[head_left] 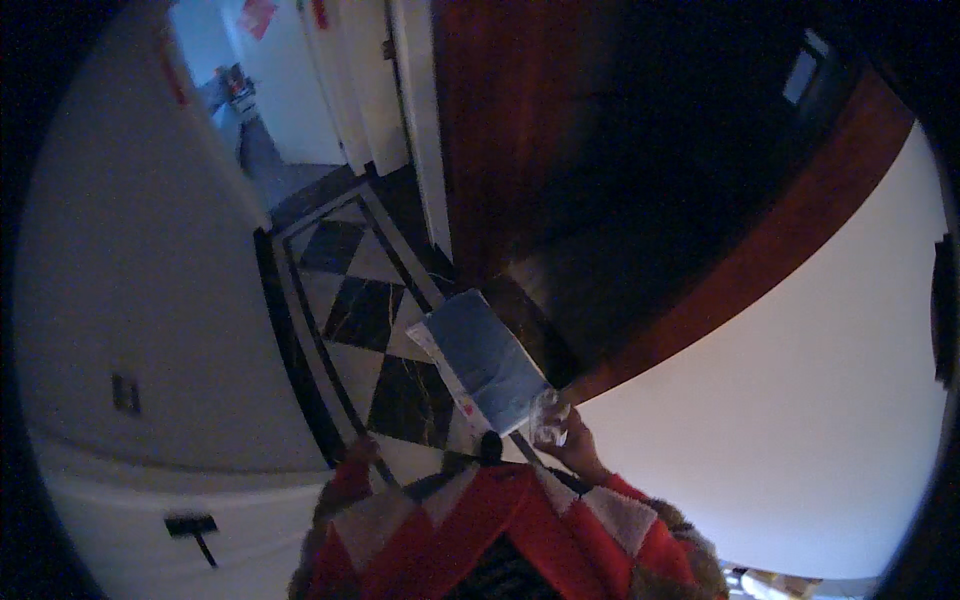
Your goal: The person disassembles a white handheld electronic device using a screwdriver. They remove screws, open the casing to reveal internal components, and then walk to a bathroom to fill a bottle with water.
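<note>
Gripping a blue-grey packet [487, 360] by its lower corner, right hand [565, 440] clamped round clear plastic wrap; left hand not visible, checkered floor [360, 310] below.

I note a narrow passage: white wall [150, 300] close on the left, dark wooden door [520, 130] and white wall [800, 420] on the right. The tiled floor [360, 300] between them lies open toward the far doorway [270, 110]. A flat blue-grey package [485, 360], held up by the right hand [570, 440], blocks the near centre.
</note>
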The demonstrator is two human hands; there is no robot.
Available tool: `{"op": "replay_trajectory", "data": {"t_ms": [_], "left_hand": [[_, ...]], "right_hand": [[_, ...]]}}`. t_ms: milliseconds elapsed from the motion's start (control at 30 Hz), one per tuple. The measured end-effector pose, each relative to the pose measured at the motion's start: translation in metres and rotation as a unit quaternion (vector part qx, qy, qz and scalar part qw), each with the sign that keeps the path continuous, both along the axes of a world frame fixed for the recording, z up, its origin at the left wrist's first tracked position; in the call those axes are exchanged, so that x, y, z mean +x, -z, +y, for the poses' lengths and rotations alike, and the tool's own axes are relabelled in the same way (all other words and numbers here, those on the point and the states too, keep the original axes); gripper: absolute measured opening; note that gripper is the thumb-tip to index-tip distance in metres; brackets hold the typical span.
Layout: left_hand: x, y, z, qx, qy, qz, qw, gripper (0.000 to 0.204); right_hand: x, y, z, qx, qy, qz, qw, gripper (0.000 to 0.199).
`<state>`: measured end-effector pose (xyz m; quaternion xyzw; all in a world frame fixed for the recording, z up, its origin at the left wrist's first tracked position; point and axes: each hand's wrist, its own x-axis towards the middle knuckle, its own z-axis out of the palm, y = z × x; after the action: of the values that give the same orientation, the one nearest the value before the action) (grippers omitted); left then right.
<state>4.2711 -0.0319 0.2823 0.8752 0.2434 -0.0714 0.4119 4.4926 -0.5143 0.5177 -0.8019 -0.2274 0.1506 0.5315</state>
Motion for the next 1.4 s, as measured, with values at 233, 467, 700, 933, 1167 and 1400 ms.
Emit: {"op": "replay_trajectory", "data": {"t_ms": [233, 467, 700, 933, 1167, 1400], "left_hand": [[-0.02, -0.004, -0.029, -0.06, -0.049, 0.184, 0.98, 0.042], [0.102, -0.015, 0.023, -0.074, -0.008, 0.189, 0.979, 0.049], [0.345, -0.085, 0.077, -0.06, 0.151, 0.082, 0.983, 0.056], [0.625, -0.263, -0.015, -0.094, 0.402, -0.061, 0.909, 0.062], [0.645, -0.31, -0.232, -0.388, 0.634, -0.129, 0.656, 0.091], [0.617, -0.293, -0.264, -0.363, 0.585, -0.008, 0.725, 0.09]], "right_hand": [[0.118, -0.037, 0.052, -0.011, -0.006, -0.08, 0.997, 0.078], [0.2, -0.06, 0.079, -0.037, 0.101, -0.06, 0.992, 0.084], [0.272, -0.123, 0.065, -0.031, 0.233, -0.088, 0.968, 0.083], [0.28, -0.135, 0.071, 0.031, 0.343, -0.025, 0.938, 0.069], [0.265, -0.093, 0.075, 0.003, 0.316, -0.149, 0.937, 0.062], [0.243, -0.08, 0.062, 0.022, 0.384, -0.076, 0.92, 0.055]]}}
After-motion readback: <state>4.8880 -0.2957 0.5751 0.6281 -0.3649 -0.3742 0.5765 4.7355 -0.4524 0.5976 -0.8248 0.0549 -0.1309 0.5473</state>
